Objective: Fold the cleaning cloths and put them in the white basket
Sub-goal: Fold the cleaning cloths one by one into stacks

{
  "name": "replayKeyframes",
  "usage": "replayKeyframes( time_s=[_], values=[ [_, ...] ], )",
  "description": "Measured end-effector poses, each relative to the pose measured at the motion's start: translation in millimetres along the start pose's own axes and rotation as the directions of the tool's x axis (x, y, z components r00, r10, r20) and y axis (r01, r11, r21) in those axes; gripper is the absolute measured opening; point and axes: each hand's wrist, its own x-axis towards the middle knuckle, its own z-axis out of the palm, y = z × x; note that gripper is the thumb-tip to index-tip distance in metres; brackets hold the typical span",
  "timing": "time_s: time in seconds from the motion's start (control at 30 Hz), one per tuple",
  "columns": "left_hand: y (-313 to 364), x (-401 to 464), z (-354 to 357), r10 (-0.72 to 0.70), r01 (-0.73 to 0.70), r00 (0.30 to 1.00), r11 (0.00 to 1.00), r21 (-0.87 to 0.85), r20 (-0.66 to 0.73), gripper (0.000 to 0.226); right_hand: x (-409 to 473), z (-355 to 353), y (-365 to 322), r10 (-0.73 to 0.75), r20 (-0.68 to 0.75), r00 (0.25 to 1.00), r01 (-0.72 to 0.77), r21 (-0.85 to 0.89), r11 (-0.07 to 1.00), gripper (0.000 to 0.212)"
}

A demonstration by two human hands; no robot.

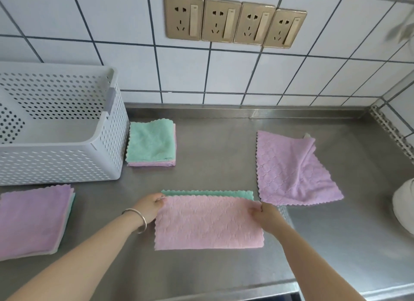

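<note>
A pink cleaning cloth point(208, 222) lies folded in half on the steel counter, with a strip of its green underside showing along the far edge. My left hand point(149, 207) pinches its upper left corner, and my right hand point(265, 216) pinches its upper right corner. The white perforated basket point(67, 166) stands at the left and looks empty. A small folded stack with a green cloth point(151, 141) on top sits right beside the basket. A loose purple cloth point(291, 170), partly turned over, lies to the right.
A larger pile of flat purple cloths point(33, 220) lies at the near left, in front of the basket. A white object point(404, 209) shows at the right edge. Tiled wall with several gold sockets point(235, 21) rises behind the counter point(212, 148).
</note>
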Motion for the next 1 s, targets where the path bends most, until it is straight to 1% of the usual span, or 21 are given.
replayKeyframes(
  time_s=[0.17, 0.27, 0.33, 0.43, 0.53, 0.6, 0.67, 0.73, 0.77, 0.8, 0.83, 0.87, 0.9, 0.93, 1.0],
  values=[
    [-4, 15, 6, -0.065, 0.066, 0.996, 0.998, 0.022, -0.06, 0.034, 14, 5, -3, 0.024, -0.061, 0.998, -0.024, -0.003, 1.0, 0.03],
    [-8, 20, 7, -0.079, 0.082, 0.993, 0.996, 0.026, -0.09, 0.031, 18, 9, -3, 0.01, -0.099, 0.995, -0.013, -0.028, 1.0, 0.026],
    [-7, 24, 8, -0.067, 0.074, 0.994, 0.994, 0.081, -0.09, 0.024, 20, 9, -3, 0.001, -0.097, 0.995, -0.004, -0.026, 1.0, 0.02],
    [-1, 28, 7, -0.04, 0.057, 0.995, 0.982, 0.182, -0.097, 0.028, 23, 9, -3, 0.006, -0.101, 0.995, -0.008, -0.023, 1.0, 0.032],
    [1, 31, 5, -0.008, 0.041, 0.993, 0.959, 0.279, -0.119, 0.022, 27, 8, -3, 0.05, -0.106, 0.993, -0.05, 0.0, 0.999, 0.037],
    [2, 32, 4, -0.002, 0.048, 0.991, 0.94, 0.339, -0.134, 0.023, 27, 8, -4, 0.078, -0.118, 0.99, -0.076, 0.018, 0.997, 0.04],
    [1, 31, 4, -0.006, 0.057, 0.991, 0.92, 0.387, -0.13, 0.025, 28, 8, -5, 0.103, -0.131, 0.986, -0.097, 0.047, 0.994, 0.04],
    [1, 28, 5, 0.001, 0.072, 0.985, 0.91, 0.409, -0.174, 0.024, 27, 9, -6, 0.125, -0.139, 0.982, -0.115, 0.081, 0.99, 0.034],
    [0, 26, 5, 0.029, 0.071, 0.971, 0.914, 0.399, -0.239, 0.024, 26, 10, -6, 0.133, -0.142, 0.981, -0.12, 0.094, 0.988, 0.027],
    [-1, 23, 7, 0.091, 0.046, 0.942, 0.918, 0.394, -0.323, 0.025, 25, 11, -6, 0.141, -0.151, 0.978, -0.126, 0.109, 0.986, 0.021],
    [-1, 19, 10, 0.176, 0.0, 0.909, 0.906, 0.423, -0.377, 0.029, 22, 11, -5, 0.149, -0.169, 0.974, -0.129, 0.122, 0.984, 0.019],
    [-1, 16, 16, 0.274, -0.057, 0.876, 0.876, 0.48, -0.396, 0.034, 18, 12, -4, 0.158, -0.19, 0.969, -0.134, 0.132, 0.982, 0.021],
    [1, 11, 23, 0.363, -0.118, 0.848, 0.84, 0.53, -0.386, 0.038, 13, 13, -2, 0.165, -0.211, 0.964, -0.138, 0.137, 0.981, 0.023],
    [5, 4, 30, 0.441, -0.184, 0.827, 0.798, 0.574, -0.347, 0.04, 9, 14, 0, 0.171, -0.229, 0.958, -0.14, 0.144, 0.98, 0.026],
    [13, -6, 50, 0.559, -0.319, 0.807, 0.685, 0.655, -0.191, 0.046, -2, 20, 6, 0.18, -0.252, 0.951, -0.138, 0.176, 0.975, 0.03]
  ],
)
